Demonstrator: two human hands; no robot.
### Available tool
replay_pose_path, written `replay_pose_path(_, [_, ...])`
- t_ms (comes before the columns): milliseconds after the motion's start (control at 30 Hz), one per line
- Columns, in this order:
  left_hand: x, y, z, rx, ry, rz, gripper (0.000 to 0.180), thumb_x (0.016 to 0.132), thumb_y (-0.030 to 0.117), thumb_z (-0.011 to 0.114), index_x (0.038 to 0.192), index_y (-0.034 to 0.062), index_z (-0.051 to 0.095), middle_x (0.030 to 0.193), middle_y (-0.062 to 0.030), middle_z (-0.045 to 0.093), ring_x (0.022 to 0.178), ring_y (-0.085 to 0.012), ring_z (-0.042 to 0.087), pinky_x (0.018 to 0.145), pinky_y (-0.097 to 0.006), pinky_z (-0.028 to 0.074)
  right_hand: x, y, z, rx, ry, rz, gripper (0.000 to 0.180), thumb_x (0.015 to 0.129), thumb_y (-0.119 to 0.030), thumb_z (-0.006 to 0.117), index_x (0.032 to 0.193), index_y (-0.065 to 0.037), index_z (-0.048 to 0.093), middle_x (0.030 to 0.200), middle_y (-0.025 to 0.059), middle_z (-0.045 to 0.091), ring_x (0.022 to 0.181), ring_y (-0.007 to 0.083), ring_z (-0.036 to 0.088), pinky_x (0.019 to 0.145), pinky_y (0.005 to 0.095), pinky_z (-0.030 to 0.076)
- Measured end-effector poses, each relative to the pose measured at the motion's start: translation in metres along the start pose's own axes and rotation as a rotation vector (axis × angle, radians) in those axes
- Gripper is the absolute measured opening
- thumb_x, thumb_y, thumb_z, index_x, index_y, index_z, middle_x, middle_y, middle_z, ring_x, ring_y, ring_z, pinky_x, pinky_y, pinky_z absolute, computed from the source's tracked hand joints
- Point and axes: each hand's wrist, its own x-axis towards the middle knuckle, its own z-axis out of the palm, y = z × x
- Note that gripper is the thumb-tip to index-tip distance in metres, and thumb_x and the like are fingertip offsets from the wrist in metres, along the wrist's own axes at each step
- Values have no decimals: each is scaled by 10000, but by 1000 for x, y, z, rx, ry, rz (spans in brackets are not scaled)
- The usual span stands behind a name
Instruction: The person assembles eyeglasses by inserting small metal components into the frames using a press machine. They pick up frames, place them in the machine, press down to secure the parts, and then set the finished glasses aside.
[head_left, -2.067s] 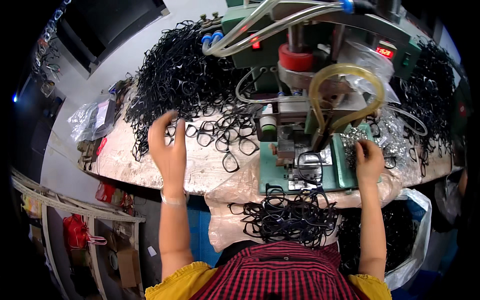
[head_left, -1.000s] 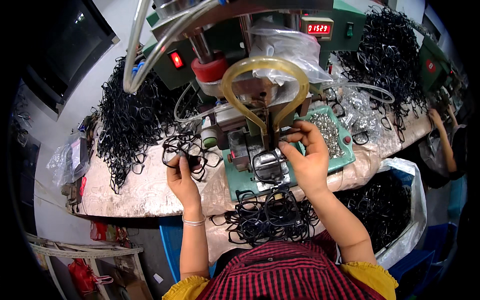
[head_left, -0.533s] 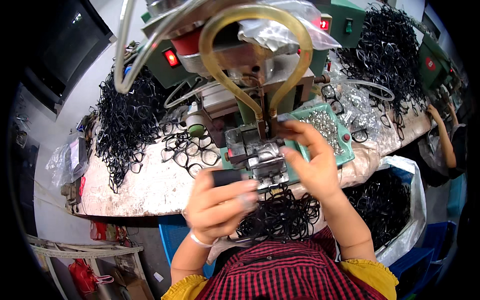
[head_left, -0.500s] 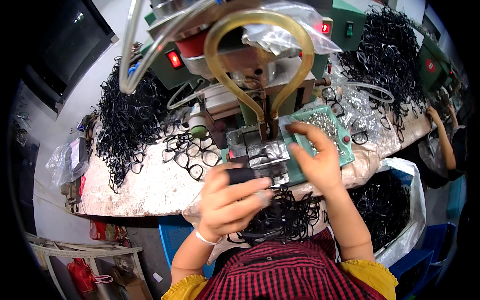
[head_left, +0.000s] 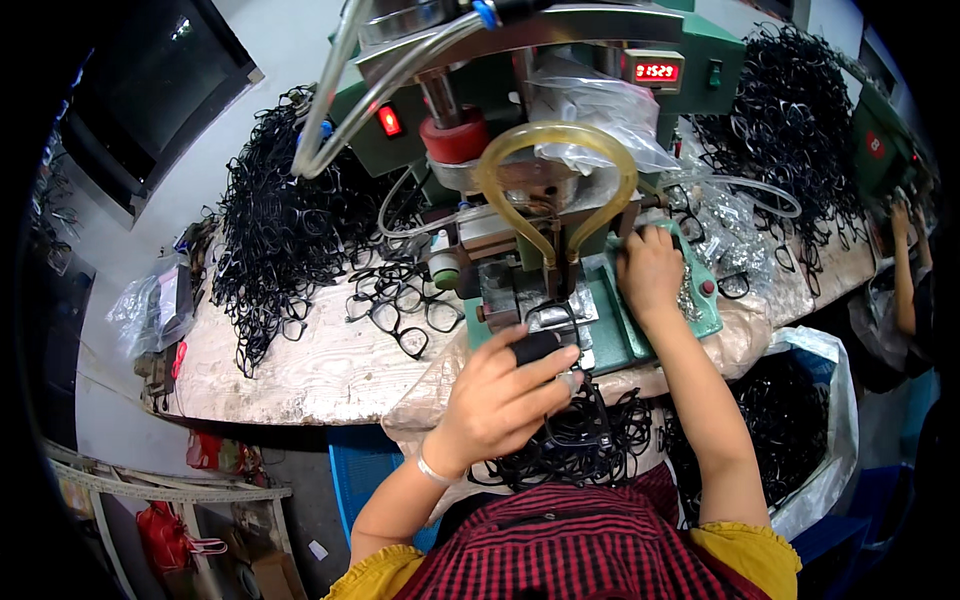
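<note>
My left hand (head_left: 510, 395) is closed around a black glasses frame (head_left: 590, 428) at the front of a press machine's metal fixture (head_left: 578, 308). One rim of that frame lies over the fixture, and a dark sleeve (head_left: 536, 347) covers one finger. To the right, my right hand (head_left: 652, 272) reaches into a green tray (head_left: 708, 322) of small shiny metal parts (head_left: 688, 300). Its fingers are bent downward and drawn together; the fingertips are hidden, so what they pinch cannot be made out. A yellowish looped tube (head_left: 490, 165) hangs just above the fixture.
Black glasses frames lie in a tall heap (head_left: 285, 210) at left, a loose group (head_left: 400, 305) beside the machine, and a pile (head_left: 620, 425) by my lap. A white sack (head_left: 835, 400) at right holds more. Another person's arm (head_left: 903, 265) shows at far right.
My right hand has moved from beside the fixture to the parts tray, farther right. My left hand stays by the fixture, with the glasses frame now showing more clearly. The whole view has shifted.
</note>
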Motion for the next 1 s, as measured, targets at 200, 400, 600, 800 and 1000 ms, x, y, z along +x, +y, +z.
replay_pose_path(200, [-94,-7,-59,522,538,-592,145,835,-39,644,951,21,707,991,-128,706,880,-289,650,833,-369,487,-69,49,-32,887,178,534,146,941,-75,606,1059,-29,679,1015,36,676,890,136,616,796,252,475])
replay_pose_path(400, [-102,-110,-85,619,473,-671,112,789,36,714,893,74,696,946,-81,652,921,-273,572,838,-370,431,-40,30,0,1218,217,579,180,957,-115,615,1092,-22,689,1019,11,677,898,80,586,812,217,456])
replay_pose_path(600, [-153,-195,-19,500,-17,-1343,236,755,243,736,841,29,689,819,-167,701,731,-358,660,687,-425,529,-31,7,-18,1082,89,459,155,874,-15,668,1027,9,685,990,46,682,924,124,615,868,249,470])
replay_pose_path(800, [-166,-151,-68,-497,694,-1206,105,940,152,601,936,52,571,788,-73,691,572,-151,644,467,-214,467,-98,61,-79,575,148,270,133,825,18,631,940,8,698,929,105,675,927,226,621,882,323,462])
replay_pose_path(1000, [-178,-223,-97,186,164,-1456,370,955,189,460,1252,0,576,837,-167,697,696,-239,686,561,-348,515,-59,-11,-110,848,40,44,191,761,26,670,946,-9,707,944,99,677,923,222,625,866,333,474])
